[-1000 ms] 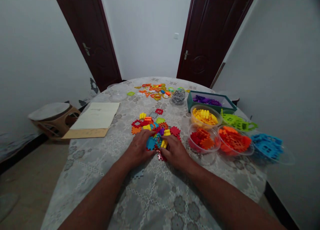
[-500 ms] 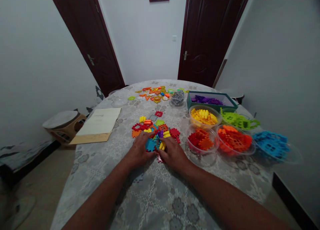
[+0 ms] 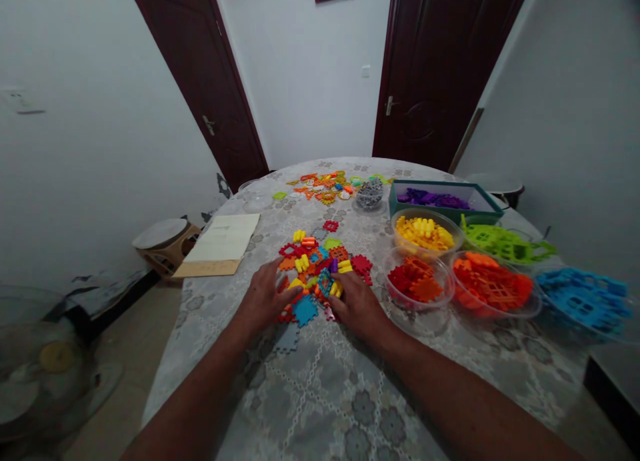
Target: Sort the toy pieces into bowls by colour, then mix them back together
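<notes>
A mixed heap of toothed plastic building pieces lies before me, with a blue square piece (image 3: 305, 310) at its near edge. My left hand (image 3: 263, 297) is at the heap's left side, fingers spread, touching the orange and red pieces there. My right hand (image 3: 357, 303) rests at the right side, thumb and fingers apart around a yellow ridged piece (image 3: 337, 289); whether it grips it is hard to see. A purple piece (image 3: 335, 265) and a patterned teal piece (image 3: 325, 282) lie by its fingertips. A grey-blue piece (image 3: 287, 338) lies nearer me on the cloth.
Tubs of yellow pieces (image 3: 425, 234), red pieces (image 3: 415, 281), orange-red pieces (image 3: 493, 284), green pieces (image 3: 505, 244) and blue pieces (image 3: 585, 297) stand right. Behind them is a box (image 3: 450, 214) of purple pieces. A paper pad (image 3: 220, 244) lies left; more loose pieces (image 3: 323, 184) lie farther back.
My left hand has drawn back left from the middle of the heap, uncovering the blue square and orange pieces. My right hand stays at the heap's right side. The view has turned slightly left.
</notes>
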A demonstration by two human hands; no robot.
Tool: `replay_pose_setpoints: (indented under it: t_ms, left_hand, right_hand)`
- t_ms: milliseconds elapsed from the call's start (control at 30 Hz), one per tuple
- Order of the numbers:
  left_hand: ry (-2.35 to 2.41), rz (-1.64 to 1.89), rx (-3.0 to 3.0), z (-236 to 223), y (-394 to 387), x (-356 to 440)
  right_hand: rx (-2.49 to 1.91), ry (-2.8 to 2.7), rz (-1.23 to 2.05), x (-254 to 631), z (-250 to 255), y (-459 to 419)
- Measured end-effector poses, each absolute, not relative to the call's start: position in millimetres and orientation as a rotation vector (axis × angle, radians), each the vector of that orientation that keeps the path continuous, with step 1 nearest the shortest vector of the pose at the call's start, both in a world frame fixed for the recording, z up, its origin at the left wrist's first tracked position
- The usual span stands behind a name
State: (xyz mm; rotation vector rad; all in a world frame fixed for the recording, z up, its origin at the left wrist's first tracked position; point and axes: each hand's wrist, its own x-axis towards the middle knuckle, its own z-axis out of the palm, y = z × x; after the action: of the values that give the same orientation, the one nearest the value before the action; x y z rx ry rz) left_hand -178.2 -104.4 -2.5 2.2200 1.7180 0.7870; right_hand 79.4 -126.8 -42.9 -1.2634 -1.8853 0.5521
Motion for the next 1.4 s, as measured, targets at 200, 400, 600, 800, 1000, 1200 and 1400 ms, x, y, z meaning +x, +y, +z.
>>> replay_pose_setpoints:
  t_ms: [200,400,600,800,1000,1200,1400]
  left_hand:
    - [1.910,0.391,2.213,1.7,-117.8,-168.1]
    - [1.883,0.420,2.215,-3.5,-117.3,-147.2]
    - [1.659,0.682,1.955,-0.5,-106.4,-135.0]
    - [1.621,0.720,1.837,10.1,-101.8,-121.8]
    - [1.541,0.720,1.780,12.5,-97.3,-111.9]
    - [1.399,0.774,1.688,6.0,-94.6,-101.0]
    - [1.488,0.772,1.733,5.0,-93.8,-93.5]
  right_hand:
    - [-1.262,-1.893,0.531,79.2,-47.6,-125.7]
    - [-1.241,-1.906,0.495,80.0,-51.1,-126.7]
    - [-1.238,-1.916,0.483,78.2,-52.8,-127.4]
    - [-1.256,-1.893,0.500,76.8,-51.9,-127.1]
    - [-1.242,-1.903,0.513,77.1,-50.1,-126.0]
    - [-1.247,-1.935,0.522,78.1,-48.0,-124.8]
    - [-1.231,-1.943,0.521,78.9,-46.7,-125.6]
